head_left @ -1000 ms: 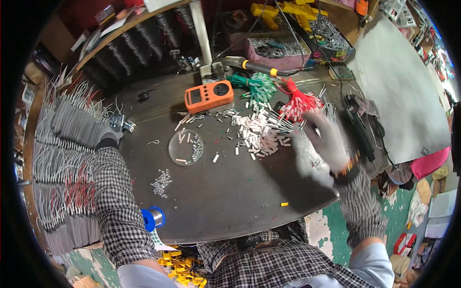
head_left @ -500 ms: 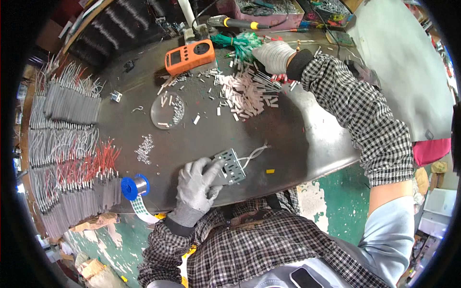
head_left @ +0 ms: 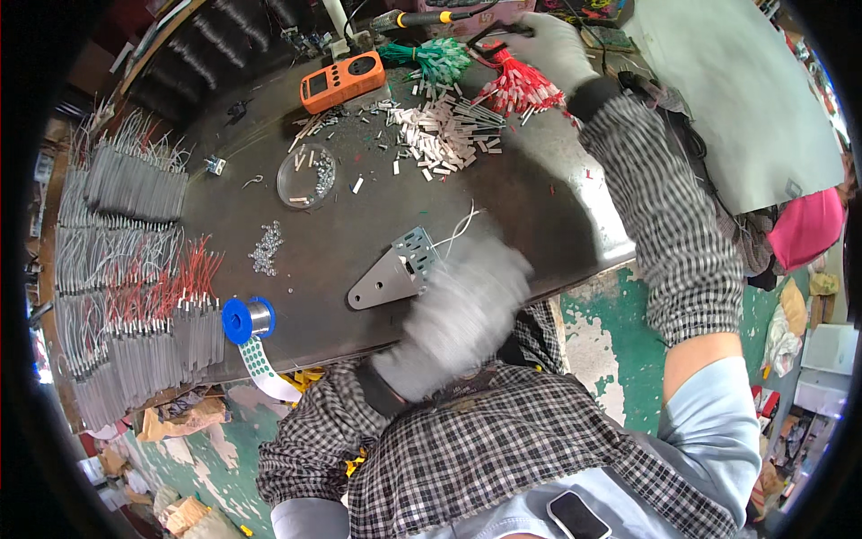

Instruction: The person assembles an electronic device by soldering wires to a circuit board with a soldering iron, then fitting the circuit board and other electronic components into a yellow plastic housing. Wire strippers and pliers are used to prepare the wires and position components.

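A grey metal bracket (head_left: 384, 280), with a slotted box end and a tapered plate with holes, lies on the dark bench. Two white wires (head_left: 460, 226) come out of its slotted end. My gloved left hand (head_left: 471, 301) is over the bracket's right side, its fingers smeared by motion. At the back right, my gloved right hand (head_left: 555, 52) is beside a bundle of red wires (head_left: 521, 85) with pale ends. Something thin and black (head_left: 492, 38) lies at its fingertips; whether the hand grips it is unclear.
White sleeves (head_left: 440, 135) lie heaped beside green wires (head_left: 435, 58) and an orange meter (head_left: 343, 83). A round dish (head_left: 306, 177) holds small parts. Rows of grey wired pieces (head_left: 135, 193) line the left edge, near a solder spool (head_left: 248, 321). A soldering iron (head_left: 417, 18) lies behind.
My left hand has moved right across the bracket, uncovering its tapered plate. My right hand has left the green wires and shifted right and back, exposing the red bundle.
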A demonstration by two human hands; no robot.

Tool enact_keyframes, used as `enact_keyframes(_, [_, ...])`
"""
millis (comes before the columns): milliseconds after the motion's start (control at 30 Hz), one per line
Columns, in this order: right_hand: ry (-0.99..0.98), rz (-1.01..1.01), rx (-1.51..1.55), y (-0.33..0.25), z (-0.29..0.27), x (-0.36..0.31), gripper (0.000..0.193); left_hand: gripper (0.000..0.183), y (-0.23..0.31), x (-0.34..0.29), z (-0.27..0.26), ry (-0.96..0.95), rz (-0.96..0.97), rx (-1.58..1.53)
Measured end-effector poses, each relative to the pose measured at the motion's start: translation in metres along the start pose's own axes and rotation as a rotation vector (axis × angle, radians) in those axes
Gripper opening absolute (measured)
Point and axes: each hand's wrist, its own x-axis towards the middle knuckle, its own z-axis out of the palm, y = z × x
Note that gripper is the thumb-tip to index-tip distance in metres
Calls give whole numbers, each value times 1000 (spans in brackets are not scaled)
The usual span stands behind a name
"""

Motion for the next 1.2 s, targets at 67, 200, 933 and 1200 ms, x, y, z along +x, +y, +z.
enact_keyframes(67, [50, 110, 230, -4, -16, -34, 28, 58, -33, 9, -7, -191, -575, -641])
enact_keyframes(200, [-170, 317, 587, -60, -29, -125, 22, 41, -40, 21, 17, -530, -515, -560])
enact_keyframes(933, [-454, -32, 245, -194, -7, -250, 42, 100, -41, -47, 35, -56, -653, -901])
enact_keyframes(1200, [-511, -410, -311, -183, -21, -202, 25, 102, -25, -51, 43, -34, -637, -913])
